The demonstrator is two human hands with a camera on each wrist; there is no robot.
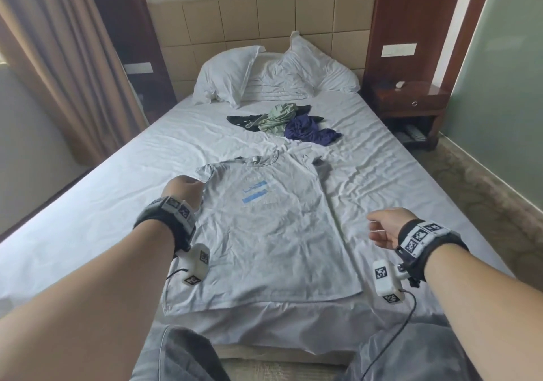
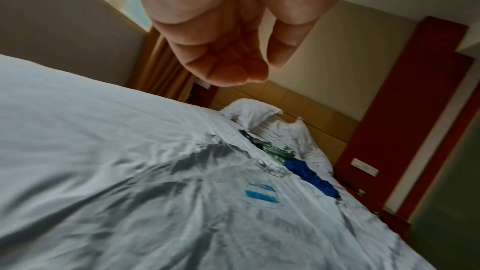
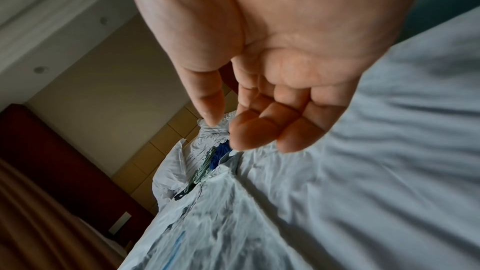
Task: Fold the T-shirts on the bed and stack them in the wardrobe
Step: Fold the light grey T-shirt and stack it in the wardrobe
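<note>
A light grey T-shirt (image 1: 264, 233) with a blue print lies spread flat, front up, near the foot of the bed (image 1: 88, 219). My left hand (image 1: 185, 189) hovers at its left sleeve, and in the left wrist view that left hand (image 2: 233, 65) has loosely curled fingers with no cloth in them. My right hand (image 1: 382, 229) hangs over the sheet just right of the shirt's side edge. It is also loosely curled and holds nothing (image 3: 254, 127). Farther up the bed lies a crumpled pile: a black shirt (image 1: 239, 120), a green shirt (image 1: 276, 117) and a navy shirt (image 1: 305, 131).
Two white pillows (image 1: 229, 75) lean on the tan headboard (image 1: 264, 19). A dark wooden nightstand (image 1: 411, 101) stands at the bed's right, and a brown curtain (image 1: 58, 57) hangs at the left. My legs stand against the foot of the bed.
</note>
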